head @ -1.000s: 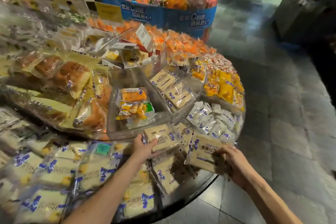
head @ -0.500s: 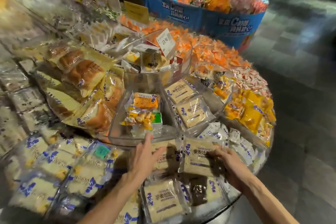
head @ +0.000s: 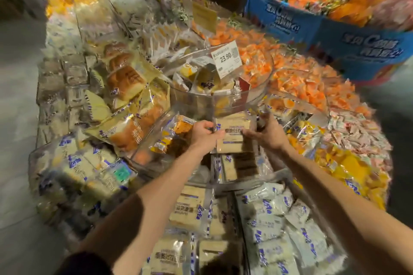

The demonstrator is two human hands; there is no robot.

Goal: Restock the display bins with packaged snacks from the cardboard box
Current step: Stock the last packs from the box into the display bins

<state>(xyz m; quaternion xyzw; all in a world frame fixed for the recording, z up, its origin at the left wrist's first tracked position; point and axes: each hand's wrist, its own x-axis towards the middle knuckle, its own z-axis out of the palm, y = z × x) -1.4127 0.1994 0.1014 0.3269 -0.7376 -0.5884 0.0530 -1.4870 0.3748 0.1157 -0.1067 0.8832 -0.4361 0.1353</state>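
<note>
Snack packet (head: 232,134), pale with blue print, held flat just below the price tag (head: 226,58). Gripped at its left edge by the left hand (head: 202,133), fingers curled round the wrapper. Pinched at its right edge by the right hand (head: 266,135). Another such packet (head: 237,166) lying lower still below the tag. Bread loaves (head: 125,82) left of the tag, orange packets (head: 257,60) right of it.
</note>
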